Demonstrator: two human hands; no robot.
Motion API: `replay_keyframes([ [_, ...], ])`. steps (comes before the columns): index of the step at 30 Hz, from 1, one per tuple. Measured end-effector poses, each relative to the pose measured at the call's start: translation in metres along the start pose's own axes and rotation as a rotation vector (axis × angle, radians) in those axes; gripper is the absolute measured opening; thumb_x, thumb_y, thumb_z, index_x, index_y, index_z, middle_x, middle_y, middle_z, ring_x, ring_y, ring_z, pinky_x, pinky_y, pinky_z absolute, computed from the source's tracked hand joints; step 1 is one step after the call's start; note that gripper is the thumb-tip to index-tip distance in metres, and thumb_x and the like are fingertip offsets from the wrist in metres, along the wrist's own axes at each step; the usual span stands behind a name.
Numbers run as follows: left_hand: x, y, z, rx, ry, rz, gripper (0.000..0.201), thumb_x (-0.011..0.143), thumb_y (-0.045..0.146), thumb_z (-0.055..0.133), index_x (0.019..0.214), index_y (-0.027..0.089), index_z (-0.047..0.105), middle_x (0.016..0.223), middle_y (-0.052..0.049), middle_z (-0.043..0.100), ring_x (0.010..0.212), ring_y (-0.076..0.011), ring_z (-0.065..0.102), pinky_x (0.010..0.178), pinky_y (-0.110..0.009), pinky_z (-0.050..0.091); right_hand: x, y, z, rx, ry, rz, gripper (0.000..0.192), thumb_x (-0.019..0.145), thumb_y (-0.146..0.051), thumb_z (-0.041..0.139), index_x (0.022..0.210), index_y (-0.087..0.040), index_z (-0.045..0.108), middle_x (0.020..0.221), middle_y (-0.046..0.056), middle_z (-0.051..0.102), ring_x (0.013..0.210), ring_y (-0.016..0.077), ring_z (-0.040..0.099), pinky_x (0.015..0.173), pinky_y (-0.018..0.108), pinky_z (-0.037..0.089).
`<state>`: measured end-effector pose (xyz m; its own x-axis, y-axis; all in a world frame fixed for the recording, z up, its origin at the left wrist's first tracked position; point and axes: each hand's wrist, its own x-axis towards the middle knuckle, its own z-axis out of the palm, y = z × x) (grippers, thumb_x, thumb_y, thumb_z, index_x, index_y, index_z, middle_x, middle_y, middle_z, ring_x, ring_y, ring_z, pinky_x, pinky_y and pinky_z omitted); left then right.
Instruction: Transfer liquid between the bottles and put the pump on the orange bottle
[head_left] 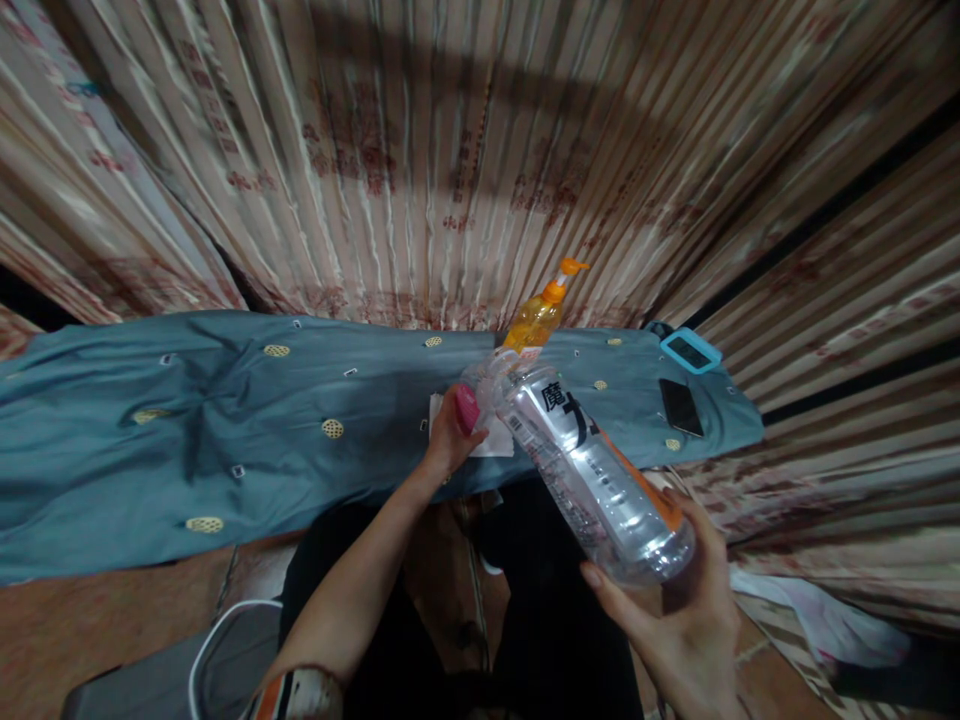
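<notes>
Clear plastic, the tilted bottle (596, 475) is clasped near its base in the right grip (686, 620), its neck near the left grip (447, 442), which pinches a pink object (468, 408) too blurred to name, a yellow pump bottle (535, 322) beyond both.

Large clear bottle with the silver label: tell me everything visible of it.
The large, clear, plastic-looking bottle has a silver label with black characters and an orange area. It slants in the air, base gripped by the bare right hand, narrower end toward the bare left hand. Its mouth is indistinct; whether it holds liquid is unclear.
</notes>
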<state>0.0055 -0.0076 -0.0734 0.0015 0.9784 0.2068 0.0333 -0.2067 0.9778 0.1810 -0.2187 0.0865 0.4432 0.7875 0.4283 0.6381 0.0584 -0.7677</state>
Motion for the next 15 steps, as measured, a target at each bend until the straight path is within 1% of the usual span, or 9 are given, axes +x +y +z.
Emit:
replay_keyframes([
  [3, -0.0001, 0.0003, 0.0000, 0.012, -0.001, -0.009, 0.084, 0.058, 0.020, 0.084, 0.132, 0.022, 0.044, 0.132, -0.011, 0.059, 0.127, -0.0306, 0.055, 0.109, -0.049, 0.048, -0.0011, 0.0012, -0.0002, 0.009, -0.011, 0.017, 0.091, 0.061, -0.047, 0.086, 0.139, -0.021, 0.046, 0.136, 0.013, 0.055, 0.130, 0.0327, 0.052, 0.110, 0.051, 0.042],
  [5, 0.0000, -0.0005, 0.0006, 0.007, -0.004, -0.011, 0.084, 0.059, 0.020, 0.084, 0.132, 0.022, 0.044, 0.132, -0.010, 0.059, 0.128, -0.0299, 0.055, 0.110, -0.049, 0.047, -0.0011, 0.0016, -0.0002, 0.009, -0.012, 0.007, 0.092, 0.062, -0.048, 0.086, 0.140, -0.021, 0.046, 0.137, 0.013, 0.054, 0.132, 0.0330, 0.050, 0.112, 0.052, 0.040],
  [9, 0.0003, -0.0024, 0.0016, 0.000, 0.010, -0.005, 0.084, 0.059, 0.020, 0.084, 0.132, 0.022, 0.043, 0.133, -0.011, 0.058, 0.128, -0.0294, 0.055, 0.110, -0.049, 0.046, -0.0003, 0.0017, -0.0004, 0.007, -0.008, -0.017, 0.091, 0.062, -0.046, 0.086, 0.140, -0.021, 0.046, 0.138, 0.013, 0.053, 0.134, 0.0325, 0.048, 0.118, 0.054, 0.031],
  [15, -0.0005, -0.0001, 0.0003, 0.011, 0.003, 0.003, 0.083, 0.059, 0.019, 0.083, 0.132, 0.022, 0.043, 0.131, -0.011, 0.059, 0.127, -0.0304, 0.056, 0.110, -0.050, 0.047, -0.0004, 0.0020, -0.0014, 0.009, -0.006, -0.008, 0.090, 0.062, -0.046, 0.086, 0.139, -0.022, 0.047, 0.140, 0.013, 0.052, 0.134, 0.0332, 0.048, 0.118, 0.054, 0.031],
])
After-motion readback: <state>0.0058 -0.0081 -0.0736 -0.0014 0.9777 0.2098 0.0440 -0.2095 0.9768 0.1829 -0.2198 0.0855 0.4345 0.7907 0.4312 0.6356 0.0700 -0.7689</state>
